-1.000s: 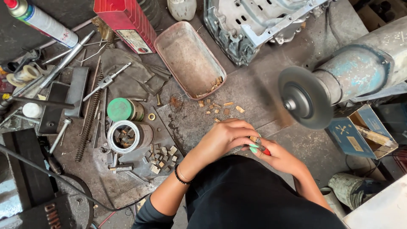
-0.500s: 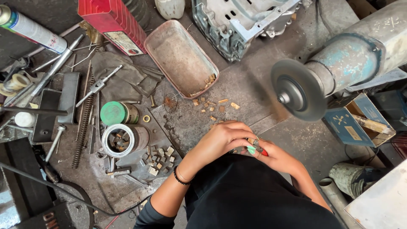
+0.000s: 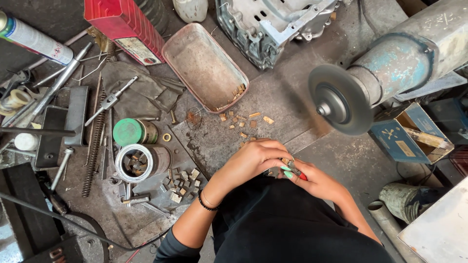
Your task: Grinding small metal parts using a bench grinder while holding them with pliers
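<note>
My left hand (image 3: pixel 253 160) curls over the work spot at the table's front middle, fingers bent down onto a small tan piece. My right hand (image 3: pixel 312 180) meets it from the right, gripping a red-handled tool (image 3: pixel 301 176) whose tip lies under the left fingers. Both hands touch each other. Small tan metal pieces (image 3: pixel 243 122) lie scattered on the dark bench just beyond the hands. A grey grinding wheel (image 3: pixel 339 106) on a blue motor stands to the upper right, apart from the hands.
A rusty oblong tray (image 3: pixel 187 53) holds a few tan pieces at its near end. A green-lidded can (image 3: pixel 129 131), an open tin of parts (image 3: pixel 139 161), loose cubes (image 3: pixel 183 178), rods, a spring, a red can (image 3: pixel 124 27) and a cardboard box (image 3: pixel 407 134) crowd the bench.
The view has shifted slightly. Both hands stay together at the same spot with small finger movements only.
</note>
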